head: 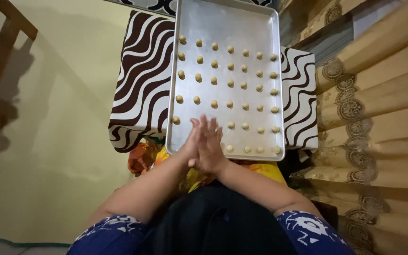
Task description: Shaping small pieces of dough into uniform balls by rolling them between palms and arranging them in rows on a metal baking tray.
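Two palms, left hand (192, 141) and right hand (212, 146), press flat together over the baking tray's (223, 28) near edge.

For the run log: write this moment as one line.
left hand pressed palm to palm on right hand | above near edge of rectangular silver metal baking tray | rows of small round tan dough balls

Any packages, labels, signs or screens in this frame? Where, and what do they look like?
None in view: no package, label, sign or screen.
What is there instead:
Baking tray: rectangular, silver, on a brown-and-white striped cloth, holding rows of small tan dough balls.
Left hand and right hand: pressed palm to palm over the tray's near edge.
Curtain: beige, patterned, at right.
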